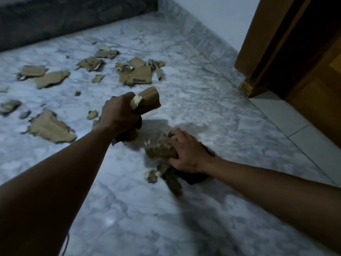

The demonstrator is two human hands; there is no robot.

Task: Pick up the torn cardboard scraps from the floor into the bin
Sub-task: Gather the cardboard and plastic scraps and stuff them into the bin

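Above the marble floor (193, 89), the left hand (120, 115) is closed around a folded piece of cardboard (147, 100) that sticks out past the thumb. Lower and to the right, the right hand (186, 150) grips a crumpled bunch of scraps (160, 150), with a few blurred bits (152, 175) hanging or lying just beneath it. Beyond the hands, more torn cardboard scraps (135, 75) lie scattered across the floor toward a dark mattress or sofa edge (64, 21). One large piece (49, 127) lies left of the left forearm. A wooden door frame (262, 43) stands at right. No bin is in view.
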